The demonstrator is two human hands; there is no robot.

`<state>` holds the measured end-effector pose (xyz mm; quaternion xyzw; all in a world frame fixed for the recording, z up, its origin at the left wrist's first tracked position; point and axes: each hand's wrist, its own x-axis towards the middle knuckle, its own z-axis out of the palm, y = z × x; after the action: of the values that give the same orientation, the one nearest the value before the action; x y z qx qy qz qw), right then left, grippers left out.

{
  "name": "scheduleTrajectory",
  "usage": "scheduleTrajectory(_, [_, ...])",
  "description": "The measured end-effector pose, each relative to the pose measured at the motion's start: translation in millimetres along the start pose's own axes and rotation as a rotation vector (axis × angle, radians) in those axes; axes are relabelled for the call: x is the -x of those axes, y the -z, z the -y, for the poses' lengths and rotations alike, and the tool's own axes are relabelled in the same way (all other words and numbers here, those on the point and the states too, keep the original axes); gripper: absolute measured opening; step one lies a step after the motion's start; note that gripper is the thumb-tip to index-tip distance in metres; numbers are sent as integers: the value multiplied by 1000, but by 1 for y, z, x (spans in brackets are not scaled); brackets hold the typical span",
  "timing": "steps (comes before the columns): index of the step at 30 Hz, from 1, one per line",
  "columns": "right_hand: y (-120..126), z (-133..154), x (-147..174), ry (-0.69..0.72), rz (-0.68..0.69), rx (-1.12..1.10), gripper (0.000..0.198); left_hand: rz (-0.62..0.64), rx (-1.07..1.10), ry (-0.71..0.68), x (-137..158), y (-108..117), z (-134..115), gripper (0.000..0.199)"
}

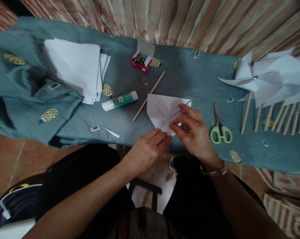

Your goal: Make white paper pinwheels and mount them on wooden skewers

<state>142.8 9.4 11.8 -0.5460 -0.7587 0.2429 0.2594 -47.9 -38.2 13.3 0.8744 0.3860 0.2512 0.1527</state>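
Observation:
A white paper sheet (162, 108) with slits cut in from its corners lies at the near middle of the table. My left hand (150, 147) is closed on its near edge, fingertips pinching the paper. My right hand (193, 127) pinches the paper near its centre, thumb and forefinger together, other fingers bent over its right side. Just left of the sheet lies a thin wooden stick (149, 96), placed slantwise. Farther left is a glue stick (120, 101) with a green label. Green-handled scissors (219, 127) rest to the right of my right hand.
At the back stands an open red box (141, 61) of small metal pieces. A stack of white paper (72, 66) lies at left. Several paper pinwheels (266, 78) on wooden sticks lie at right. A paper scrap (111, 132) sits near the front edge of the teal tablecloth (202, 76).

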Motion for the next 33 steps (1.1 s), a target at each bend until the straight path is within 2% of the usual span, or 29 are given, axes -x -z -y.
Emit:
scheduleTrajectory(16, [-1,-1,3,43,-9,29,3,13,18,-9,-1,2,0,23])
scheduleTrajectory(21, [-1,2,6,112,-23,55,18,11,26,-21,-1,2,0,21])
scheduleTrajectory(27, [-1,11,9,164,43,157,27,35,14,-7,-1,2,1,22])
scheduleTrajectory(33, [-15,10,19,293,19,329,35,64,18,13,-2,3,-1,23])
